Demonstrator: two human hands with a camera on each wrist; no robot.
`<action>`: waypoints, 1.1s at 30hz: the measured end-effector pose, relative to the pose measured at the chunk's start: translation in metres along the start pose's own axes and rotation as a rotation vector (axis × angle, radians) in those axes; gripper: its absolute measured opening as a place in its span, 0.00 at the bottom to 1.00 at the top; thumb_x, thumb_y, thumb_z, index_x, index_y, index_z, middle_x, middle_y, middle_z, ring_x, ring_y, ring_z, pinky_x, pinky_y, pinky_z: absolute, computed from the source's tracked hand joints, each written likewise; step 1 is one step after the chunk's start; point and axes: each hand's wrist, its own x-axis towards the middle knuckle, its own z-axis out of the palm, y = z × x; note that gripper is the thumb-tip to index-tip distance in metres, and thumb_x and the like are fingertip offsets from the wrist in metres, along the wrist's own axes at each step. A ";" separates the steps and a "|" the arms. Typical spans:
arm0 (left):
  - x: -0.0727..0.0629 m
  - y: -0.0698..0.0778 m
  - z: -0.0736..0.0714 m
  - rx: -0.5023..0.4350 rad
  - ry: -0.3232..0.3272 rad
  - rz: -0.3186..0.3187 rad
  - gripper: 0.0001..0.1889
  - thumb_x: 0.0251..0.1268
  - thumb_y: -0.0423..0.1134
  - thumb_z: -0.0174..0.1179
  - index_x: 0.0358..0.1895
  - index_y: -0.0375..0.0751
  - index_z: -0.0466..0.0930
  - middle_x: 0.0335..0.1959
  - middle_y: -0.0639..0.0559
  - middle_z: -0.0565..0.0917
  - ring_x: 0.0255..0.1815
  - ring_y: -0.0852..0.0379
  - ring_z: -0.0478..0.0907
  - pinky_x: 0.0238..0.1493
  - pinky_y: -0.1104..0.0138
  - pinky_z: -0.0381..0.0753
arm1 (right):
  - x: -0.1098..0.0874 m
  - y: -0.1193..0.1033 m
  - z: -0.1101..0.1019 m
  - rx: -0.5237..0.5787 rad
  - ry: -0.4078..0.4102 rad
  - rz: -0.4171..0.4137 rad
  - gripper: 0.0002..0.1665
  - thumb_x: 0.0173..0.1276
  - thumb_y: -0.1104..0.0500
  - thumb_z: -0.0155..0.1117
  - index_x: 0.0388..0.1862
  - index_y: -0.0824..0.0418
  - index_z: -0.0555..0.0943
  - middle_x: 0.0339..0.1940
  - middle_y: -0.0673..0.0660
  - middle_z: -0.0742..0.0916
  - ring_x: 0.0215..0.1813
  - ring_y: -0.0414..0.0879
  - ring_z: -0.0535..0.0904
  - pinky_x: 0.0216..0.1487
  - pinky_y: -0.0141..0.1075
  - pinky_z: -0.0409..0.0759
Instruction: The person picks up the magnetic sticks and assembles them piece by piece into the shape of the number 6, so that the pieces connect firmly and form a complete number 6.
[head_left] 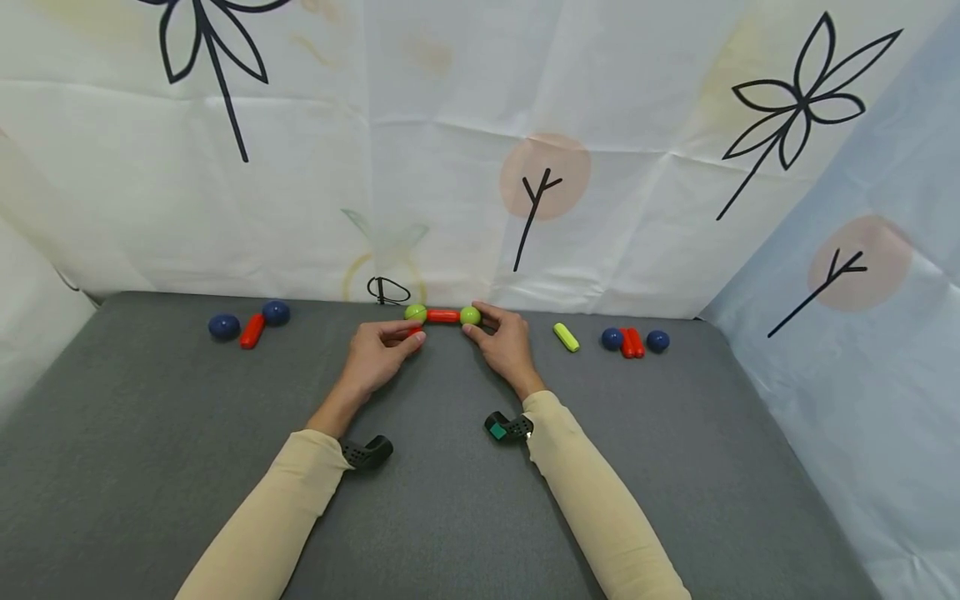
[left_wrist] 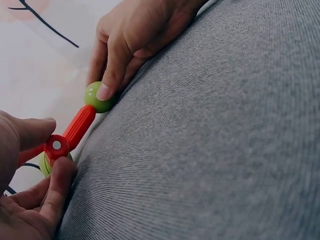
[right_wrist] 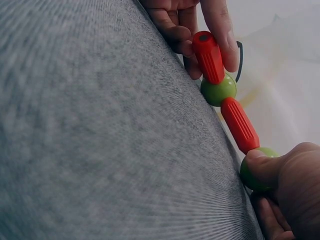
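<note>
My left hand [head_left: 375, 357] pinches a red stick [right_wrist: 209, 59] between thumb and fingers. One end of that stick meets the left green ball [head_left: 416, 312]; its other end, with a small round dot, points toward me. A second red stick [head_left: 443, 316] runs from this ball to the right green ball [head_left: 470, 315]. My right hand [head_left: 510, 346] grips the right ball, thumb on its near side, as the right wrist view shows. The joined pieces lie at the far edge of the grey table [head_left: 442, 517], by the white cloth.
To the left are two blue balls [head_left: 224, 327] and a red stick [head_left: 252, 331]. On the right lie a yellow-green stick [head_left: 566, 337], two red sticks [head_left: 632, 342] side by side, and a blue ball [head_left: 612, 338] on each side of them. A patterned cloth [head_left: 450, 192] hangs behind the table.
</note>
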 end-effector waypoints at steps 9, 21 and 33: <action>-0.001 0.001 -0.001 0.011 0.003 -0.001 0.21 0.68 0.44 0.69 0.61 0.44 0.85 0.53 0.41 0.87 0.51 0.47 0.85 0.48 0.54 0.81 | 0.001 -0.001 0.000 -0.011 0.004 0.007 0.27 0.66 0.62 0.74 0.64 0.64 0.82 0.62 0.61 0.84 0.59 0.52 0.84 0.59 0.43 0.79; -0.003 0.002 -0.002 0.053 0.019 -0.005 0.23 0.64 0.41 0.72 0.62 0.43 0.84 0.53 0.39 0.86 0.50 0.44 0.85 0.46 0.54 0.82 | 0.000 -0.003 0.000 0.007 0.008 0.001 0.27 0.65 0.64 0.74 0.64 0.66 0.81 0.61 0.63 0.84 0.59 0.54 0.84 0.59 0.43 0.80; -0.005 0.005 -0.002 0.062 0.027 -0.021 0.23 0.63 0.39 0.72 0.61 0.42 0.84 0.52 0.39 0.86 0.49 0.44 0.85 0.46 0.54 0.82 | -0.001 -0.003 -0.001 0.019 0.017 -0.014 0.27 0.64 0.64 0.75 0.63 0.66 0.82 0.59 0.64 0.85 0.58 0.54 0.84 0.58 0.43 0.80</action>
